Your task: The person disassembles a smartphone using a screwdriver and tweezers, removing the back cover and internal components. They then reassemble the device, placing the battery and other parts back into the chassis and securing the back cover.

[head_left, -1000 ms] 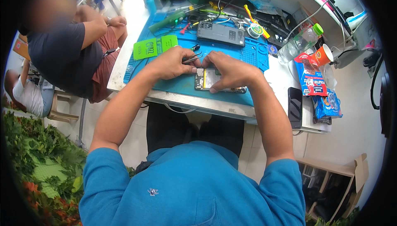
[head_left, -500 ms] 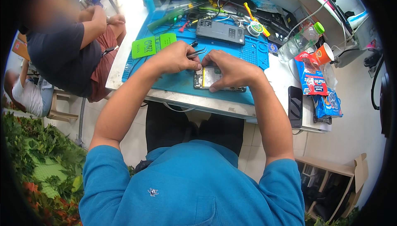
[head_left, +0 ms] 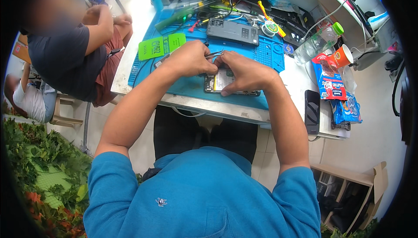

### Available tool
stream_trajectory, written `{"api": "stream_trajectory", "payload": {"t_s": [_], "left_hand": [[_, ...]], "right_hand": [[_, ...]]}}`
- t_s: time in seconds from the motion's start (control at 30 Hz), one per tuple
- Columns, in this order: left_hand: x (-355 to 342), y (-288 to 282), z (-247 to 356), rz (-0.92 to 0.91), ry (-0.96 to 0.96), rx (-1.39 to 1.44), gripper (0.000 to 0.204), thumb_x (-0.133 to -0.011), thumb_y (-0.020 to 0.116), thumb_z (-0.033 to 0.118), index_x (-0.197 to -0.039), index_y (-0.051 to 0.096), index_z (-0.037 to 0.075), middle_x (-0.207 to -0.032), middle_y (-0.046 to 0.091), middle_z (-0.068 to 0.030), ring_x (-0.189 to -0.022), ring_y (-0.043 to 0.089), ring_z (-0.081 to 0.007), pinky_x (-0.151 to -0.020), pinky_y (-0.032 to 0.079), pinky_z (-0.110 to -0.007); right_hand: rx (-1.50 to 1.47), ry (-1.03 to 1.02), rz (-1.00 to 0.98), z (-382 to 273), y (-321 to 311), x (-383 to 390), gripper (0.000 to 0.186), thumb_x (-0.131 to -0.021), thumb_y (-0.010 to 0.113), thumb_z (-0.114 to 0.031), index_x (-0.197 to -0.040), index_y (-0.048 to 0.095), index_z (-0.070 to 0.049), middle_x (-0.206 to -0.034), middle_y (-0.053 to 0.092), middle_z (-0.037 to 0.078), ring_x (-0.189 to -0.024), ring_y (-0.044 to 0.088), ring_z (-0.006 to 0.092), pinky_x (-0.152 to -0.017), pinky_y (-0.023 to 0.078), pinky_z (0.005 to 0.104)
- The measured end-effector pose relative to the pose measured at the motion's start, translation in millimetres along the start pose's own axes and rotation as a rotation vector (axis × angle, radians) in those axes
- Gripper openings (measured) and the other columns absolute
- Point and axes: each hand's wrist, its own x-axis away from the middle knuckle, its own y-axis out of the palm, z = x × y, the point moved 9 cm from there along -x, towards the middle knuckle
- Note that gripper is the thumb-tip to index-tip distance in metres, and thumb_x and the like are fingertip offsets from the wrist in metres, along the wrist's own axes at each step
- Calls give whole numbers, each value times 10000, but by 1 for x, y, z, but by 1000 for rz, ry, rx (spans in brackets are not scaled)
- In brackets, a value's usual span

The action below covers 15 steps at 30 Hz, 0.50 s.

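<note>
An opened phone point(head_left: 223, 80) lies on the blue work mat point(head_left: 185, 88) near the bench's front edge, its inside parts showing. My right hand point(head_left: 248, 72) is closed on it, thumb along the near side and fingers at the far side. In my left hand point(head_left: 189, 59) is a pair of tweezers point(head_left: 214, 55), pinched between the fingers, above the phone's upper left part. The tweezers' tips are close to my right fingers; whether they touch anything I cannot tell. Beyond my hands lies a dark phone back cover point(head_left: 233, 32).
A green card point(head_left: 162, 46) and a green tool point(head_left: 175, 19) lie left of the cover. Right are a solder spool point(head_left: 270, 28), a bottle point(head_left: 320, 43), an orange cup point(head_left: 342, 56), snack packets point(head_left: 329, 79) and a black phone point(head_left: 311, 112). Another person point(head_left: 65, 59) sits at left.
My left hand has shifted slightly right, bringing the tweezers closer to my right fingers. My right hand and the opened phone stay nearly in place.
</note>
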Motion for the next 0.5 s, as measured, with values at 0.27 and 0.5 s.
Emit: {"api": "stream_trajectory", "payload": {"t_s": [0.27, 0.5], "left_hand": [[1, 1, 3, 51, 0, -19, 369, -727, 867, 360, -855, 832, 16, -774, 765, -193, -732, 755, -322, -734, 599, -424], [2, 0, -1, 68, 22, 15, 373, -729, 871, 360, -873, 835, 17, -778, 762, -185, -731, 753, -311, -727, 589, -415]], "right_hand": [[-3, -33, 25, 3, 0, 0, 855, -718, 1017, -284, -1437, 639, -16, -1408, 671, 208, -1379, 604, 390, -1193, 495, 461], [3, -37, 8, 2, 1, 0, 833, -735, 1006, -266, -1436, 628, -21, -1397, 661, 201, -1365, 608, 387, -1189, 493, 461]]}}
